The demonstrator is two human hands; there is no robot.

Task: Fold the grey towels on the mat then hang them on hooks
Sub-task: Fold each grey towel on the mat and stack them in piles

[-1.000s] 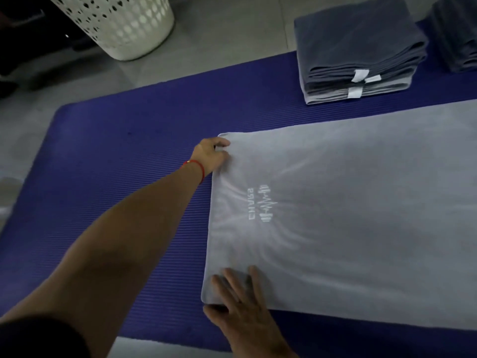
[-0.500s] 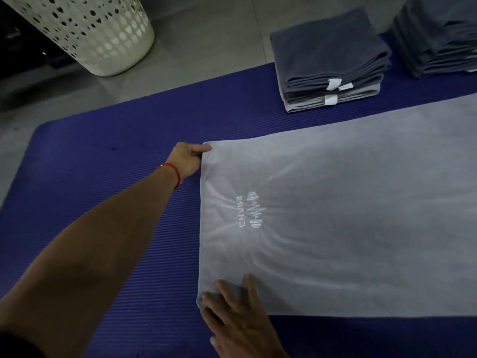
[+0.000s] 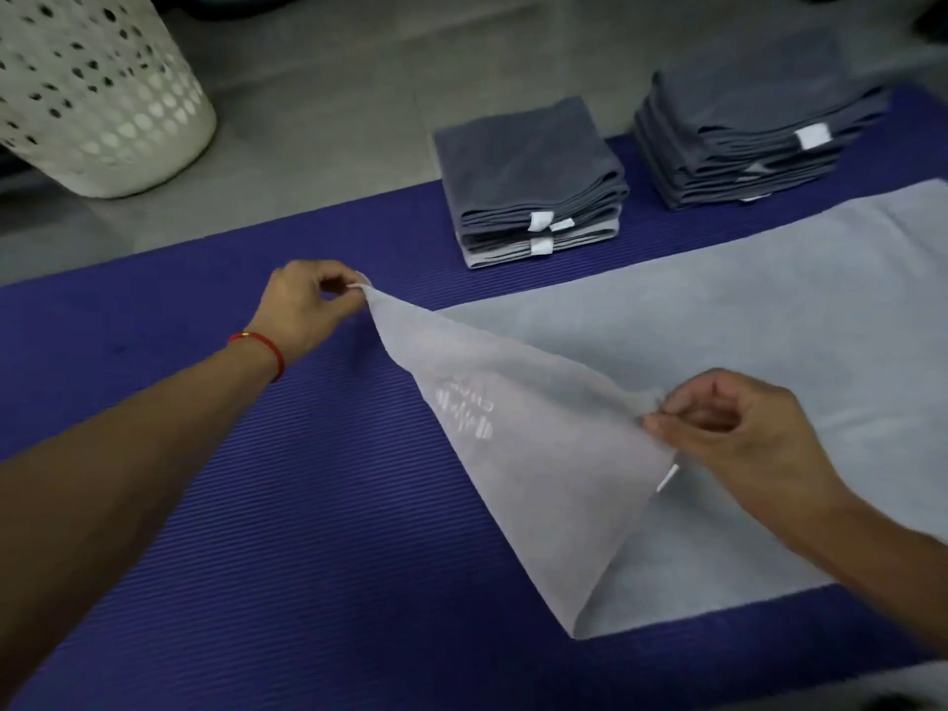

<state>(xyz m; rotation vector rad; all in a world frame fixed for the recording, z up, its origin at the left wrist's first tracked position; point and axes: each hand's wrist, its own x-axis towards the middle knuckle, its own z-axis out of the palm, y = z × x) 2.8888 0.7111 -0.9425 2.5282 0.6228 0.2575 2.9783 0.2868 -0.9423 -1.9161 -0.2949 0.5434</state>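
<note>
A light grey towel point(image 3: 718, 341) with a white logo lies spread across the blue mat point(image 3: 256, 505). Its left end is lifted off the mat and stretched between my two hands. My left hand point(image 3: 308, 305) pinches the far left corner, raised above the mat. My right hand point(image 3: 738, 428) pinches the near left corner and holds it over the towel's middle. The rest of the towel lies flat toward the right and runs out of view.
Two stacks of folded dark grey towels stand on the mat's far edge, one point(image 3: 528, 182) in the middle and a taller one point(image 3: 744, 136) to its right. A white perforated laundry basket point(image 3: 97, 94) stands on the tiled floor at the far left.
Both hands went from resting on the flat towel's left corners to pinching them. The left end has come up off the mat and swung to the right.
</note>
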